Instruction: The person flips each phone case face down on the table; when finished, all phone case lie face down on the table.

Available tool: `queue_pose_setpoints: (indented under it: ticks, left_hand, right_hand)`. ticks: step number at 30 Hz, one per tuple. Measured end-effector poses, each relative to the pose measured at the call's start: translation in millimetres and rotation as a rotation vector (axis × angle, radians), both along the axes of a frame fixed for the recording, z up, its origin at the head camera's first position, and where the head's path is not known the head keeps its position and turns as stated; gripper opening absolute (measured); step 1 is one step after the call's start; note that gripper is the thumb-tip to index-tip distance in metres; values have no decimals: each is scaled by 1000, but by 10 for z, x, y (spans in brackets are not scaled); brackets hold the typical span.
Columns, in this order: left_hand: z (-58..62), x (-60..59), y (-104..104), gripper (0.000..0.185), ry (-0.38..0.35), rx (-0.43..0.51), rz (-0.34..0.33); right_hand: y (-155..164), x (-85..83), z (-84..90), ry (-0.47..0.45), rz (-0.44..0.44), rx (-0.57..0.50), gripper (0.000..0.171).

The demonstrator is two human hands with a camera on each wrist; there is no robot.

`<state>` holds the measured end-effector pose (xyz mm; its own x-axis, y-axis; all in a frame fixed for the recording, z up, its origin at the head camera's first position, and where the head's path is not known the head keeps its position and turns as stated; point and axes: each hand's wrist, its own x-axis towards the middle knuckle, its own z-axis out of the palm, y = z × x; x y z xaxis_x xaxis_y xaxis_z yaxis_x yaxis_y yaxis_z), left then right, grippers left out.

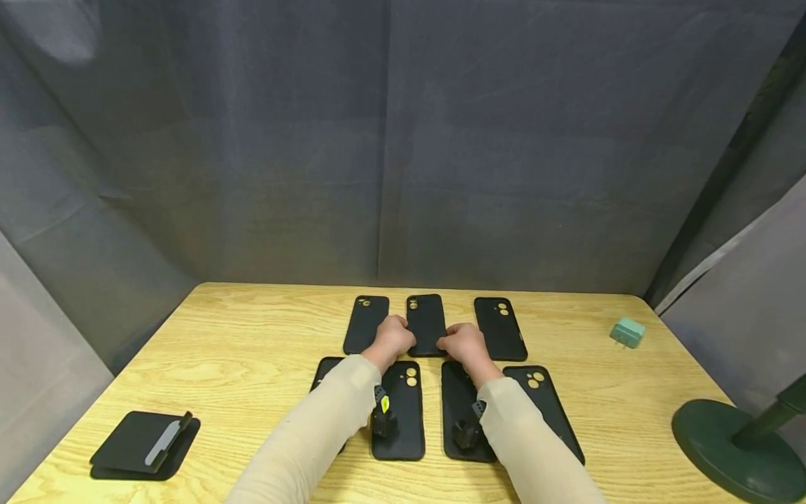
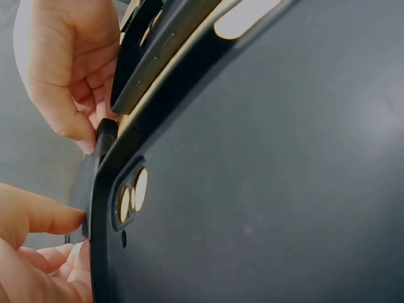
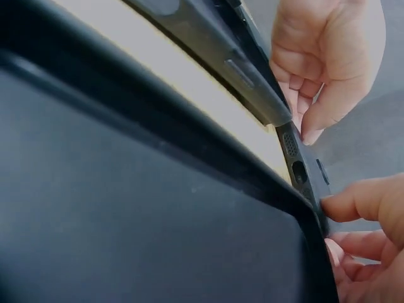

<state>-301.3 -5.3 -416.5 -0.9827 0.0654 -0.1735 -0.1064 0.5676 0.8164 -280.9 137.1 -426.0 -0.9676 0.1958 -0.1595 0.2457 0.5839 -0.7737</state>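
Note:
A black phone case (image 1: 426,323) with two camera holes at its upper left lies in the middle of the back row. My left hand (image 1: 393,336) pinches its lower left edge, while my right hand (image 1: 464,343) grips the lower right corner. Flanking it are a left case (image 1: 368,327) and a right case (image 1: 501,330) of the same black kind. Under my forearms lies a front row: one case (image 1: 406,427) near the left wrist, another (image 1: 453,406) by the right wrist, an outer right case (image 1: 554,409), and an outer left case (image 1: 324,369) mostly covered by my sleeve.
On the left of the wooden table (image 1: 252,329) sits a flat black folded item (image 1: 135,441) with a grey strip. A green plug adapter (image 1: 627,332) lies at the back right, and a round dark green base (image 1: 724,444) stands front right. Grey curtains (image 1: 315,154) hang behind.

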Motion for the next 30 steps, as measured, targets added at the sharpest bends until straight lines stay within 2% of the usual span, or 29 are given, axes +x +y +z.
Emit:
queue_pose_setpoints:
  ticks: [4, 14, 22, 25, 30]
  left_hand:
    - [7, 5, 10, 44, 8, -27, -8]
    - [0, -19, 48, 42, 12, -76, 5]
    - [-18, 55, 110, 33, 117, -64, 54]
    - [-12, 60, 139, 37, 158, -20, 73]
    - [-26, 30, 209, 31, 238, 124, 118]
  right_hand:
    - [1, -1, -7, -8, 11, 26, 42]
    - [17, -18, -9, -13, 2, 33, 42]
    - [36, 77, 37, -24, -35, -14, 41]
    - [57, 108, 66, -40, -50, -40, 44]
    - [109, 144, 127, -35, -62, -51, 45]
